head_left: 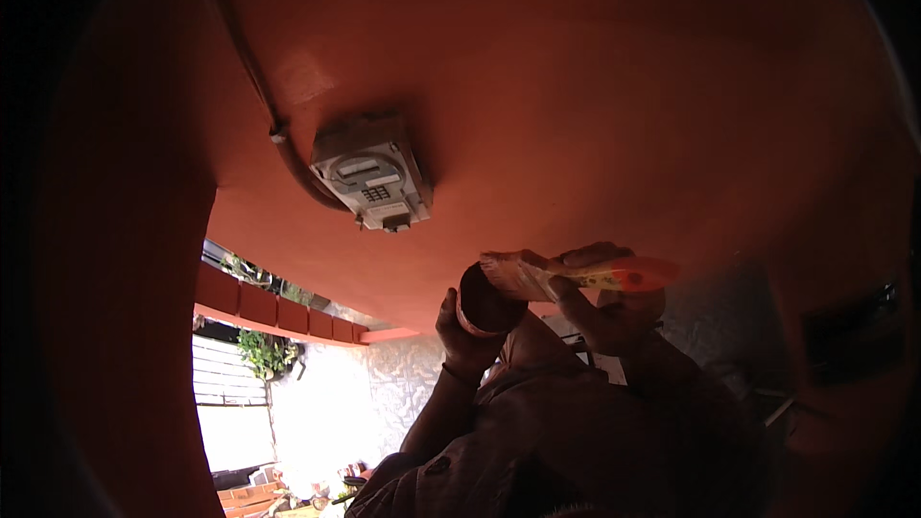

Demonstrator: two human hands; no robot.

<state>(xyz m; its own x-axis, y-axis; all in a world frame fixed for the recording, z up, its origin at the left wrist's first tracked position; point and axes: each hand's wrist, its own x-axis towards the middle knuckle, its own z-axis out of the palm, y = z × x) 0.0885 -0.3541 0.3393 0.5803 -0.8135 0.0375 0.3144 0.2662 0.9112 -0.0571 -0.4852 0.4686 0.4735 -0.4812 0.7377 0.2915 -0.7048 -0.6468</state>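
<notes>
Head view, wall [576, 86]: it was reddish and filled most of the view.
Brush [595, 279]: it lay almost level, bristles at the mouth of the pot [494, 312]; whether they touched its rim could not be told.
Right hand [614, 312]: thumb and fingers were closed on the handle near the bristles.
Left hand [467, 345]: fingers were curled around the pot's side; how tightly, I could not tell.
Brush handling: probably light, stiff in the handle and soft in the bristles; the handle seemed the best hold.
Pot handling: likely light and rigid, perhaps slippery if wet; gripping its outer wall looked sound. Its contents were too dark to judge.
Brush markings: dark marks showed on the pale, red-ended handle, unreadable.
Meter [372, 177]: grey, on the wall beside a pipe [240, 43], with a pale label too small to read.
</notes>
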